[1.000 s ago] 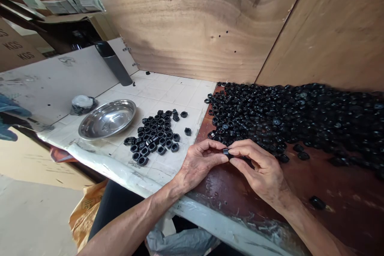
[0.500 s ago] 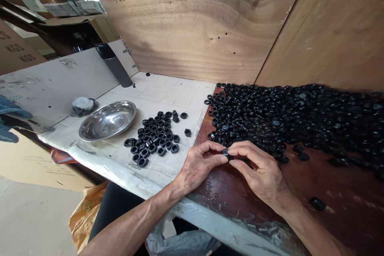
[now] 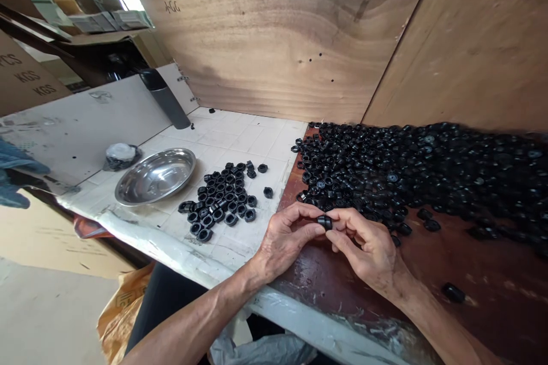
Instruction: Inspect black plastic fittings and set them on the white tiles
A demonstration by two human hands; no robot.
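Between both hands, over the near edge of the dark red board, is a small round black plastic part. The thumb and index finger of my left hand pinch it from the left. From the right, my right hand grips the same part with thumb and fingertips. A large pile of similar black parts lies just beyond the hands. To the left, a cluster of black ring-shaped parts rests on the white tabletop, openings mostly facing up.
A shallow steel bowl stands on the left of the table. Behind it are a wrapped white roll-like bundle and a dark grey flask. Wooden panels close off the back. One loose black part lies at right.
The view has tilted up slightly. More of the black part shows between my fingertips now, and my right fingers have shifted around it. The cluster and the pile look the same.
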